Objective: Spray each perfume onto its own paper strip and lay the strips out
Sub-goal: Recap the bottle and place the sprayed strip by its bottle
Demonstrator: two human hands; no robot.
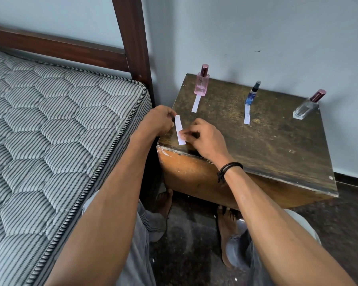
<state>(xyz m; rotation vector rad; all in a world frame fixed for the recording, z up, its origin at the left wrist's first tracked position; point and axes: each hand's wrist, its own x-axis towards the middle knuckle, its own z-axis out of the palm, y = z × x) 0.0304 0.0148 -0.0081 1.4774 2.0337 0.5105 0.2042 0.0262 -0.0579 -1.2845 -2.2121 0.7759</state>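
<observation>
Your left hand (pixel 159 120) and right hand (pixel 205 139) both pinch one paper strip (pixel 180 130), just inside the corner edge of the surface (pixel 277 145), nearer you than the pink bottle (pixel 202 82). Right of that bottle stand the blue bottle (pixel 252 93) and clear bottle (pixel 307 106); open wood spreads before them.

Soft, diffuse, moderately bright light. The worn dark wooden bedside table (pixel 267 141) carries a dull sheen; a small soft shadow lies under the right hand (pixel 205 139) at its near-left corner. Left of it, the striped grey quilted mattress (pixel 50 120) bows with wide-angle distortion.
</observation>
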